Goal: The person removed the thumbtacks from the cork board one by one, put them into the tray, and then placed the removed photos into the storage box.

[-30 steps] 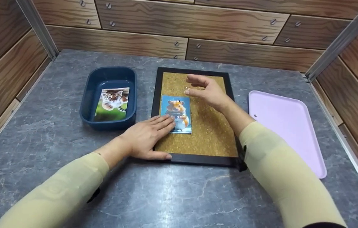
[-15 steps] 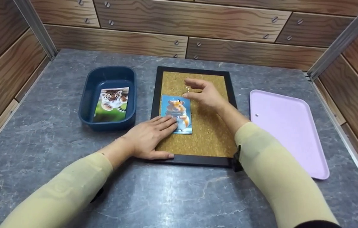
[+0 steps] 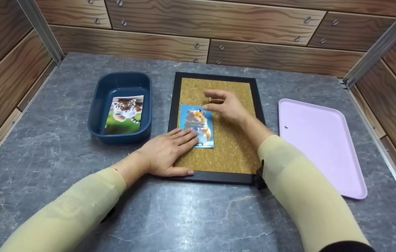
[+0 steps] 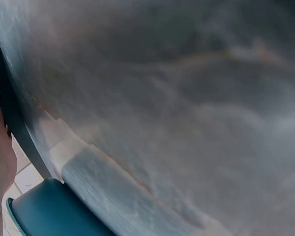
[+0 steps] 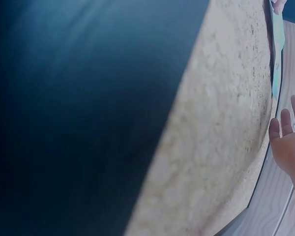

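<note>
A card with a hamster picture lies on the left half of a black-framed cork board. My left hand rests flat across the board's lower left, fingertips on the card's lower part and thumb along the bottom frame. At the card's upper right corner my right hand hovers with relaxed, parted fingers, thumb tip right at the corner. A tiny clear glint shows between thumb and forefinger; I cannot tell what it is. In the right wrist view the fingers of that hand stand apart.
A dark blue box left of the board holds a tiger cub picture. On the right lies a lilac tray with a small shiny dot near its left edge. Wood-patterned walls enclose the grey marbled table.
My right hand has come down and slightly left, its thumb now at the card's upper right corner. The left hand stays on the card and board, nearly still.
</note>
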Tool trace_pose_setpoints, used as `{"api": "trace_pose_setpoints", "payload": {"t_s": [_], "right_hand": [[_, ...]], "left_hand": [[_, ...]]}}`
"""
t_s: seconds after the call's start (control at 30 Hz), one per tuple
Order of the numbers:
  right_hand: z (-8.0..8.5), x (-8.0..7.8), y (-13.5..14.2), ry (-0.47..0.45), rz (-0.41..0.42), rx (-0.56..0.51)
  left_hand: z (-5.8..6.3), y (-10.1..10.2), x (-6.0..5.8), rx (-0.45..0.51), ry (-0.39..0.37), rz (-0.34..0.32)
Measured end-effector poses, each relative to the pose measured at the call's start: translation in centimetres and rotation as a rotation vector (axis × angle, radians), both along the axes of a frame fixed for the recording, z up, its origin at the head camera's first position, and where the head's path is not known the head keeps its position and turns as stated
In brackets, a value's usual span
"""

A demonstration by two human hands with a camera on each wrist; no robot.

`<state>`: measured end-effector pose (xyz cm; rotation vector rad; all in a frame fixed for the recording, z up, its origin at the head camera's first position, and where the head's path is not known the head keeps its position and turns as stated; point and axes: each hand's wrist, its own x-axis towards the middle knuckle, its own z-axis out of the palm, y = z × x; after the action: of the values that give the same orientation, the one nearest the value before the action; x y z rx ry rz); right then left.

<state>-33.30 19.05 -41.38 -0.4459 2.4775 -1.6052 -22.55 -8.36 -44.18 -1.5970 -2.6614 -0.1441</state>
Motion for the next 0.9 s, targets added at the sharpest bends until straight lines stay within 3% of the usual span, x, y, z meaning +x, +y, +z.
{"api": "trace_pose_setpoints", "payload": {"t_s": [0.53, 0.9], "right_hand": [[0.5, -0.8, 0.0, -0.048, 0.063, 0.022], [0.4, -1.8, 0.0, -0.024, 0.143, 0.177]], "left_hand": [[-0.2, -0.2, -0.1, 0.018, 0.010, -0.010], [-0.2, -0.1, -0.1, 0.013, -0.007, -0.008]]}}
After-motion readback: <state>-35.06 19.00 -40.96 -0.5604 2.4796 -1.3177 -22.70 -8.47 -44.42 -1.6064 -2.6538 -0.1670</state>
